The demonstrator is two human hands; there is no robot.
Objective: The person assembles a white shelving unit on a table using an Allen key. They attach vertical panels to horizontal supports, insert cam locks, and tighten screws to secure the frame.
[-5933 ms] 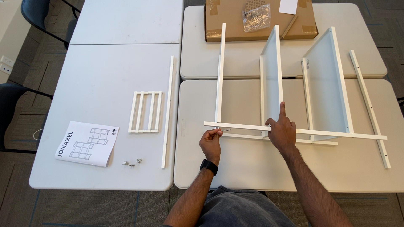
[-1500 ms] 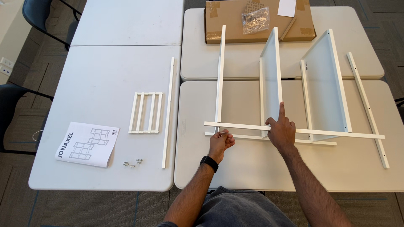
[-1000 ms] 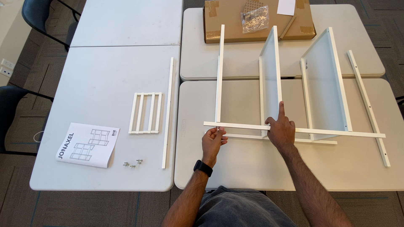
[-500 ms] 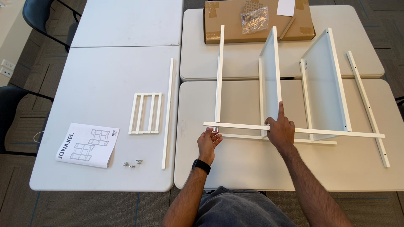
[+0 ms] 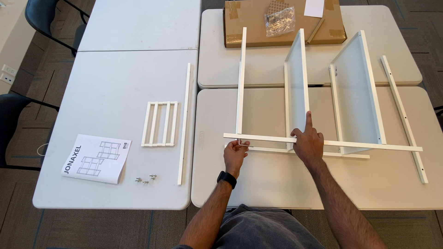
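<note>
The white frame stands on the right-hand counter, its cross rail running from nine to three o'clock. The left hand pinches a small fastener with fingers nearly closed at the rail's nine o'clock end. The right hand presses the rail, index finger up the upright panel. Keeping that brace firm should hold the joint square while the fastener turns.

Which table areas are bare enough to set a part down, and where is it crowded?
Bare: the far-left table; the strip between the booklet and the short rails; the near table edge below the frame. Crowded: around both hands, left hand and right hand, at the frame, and by the box.
</note>
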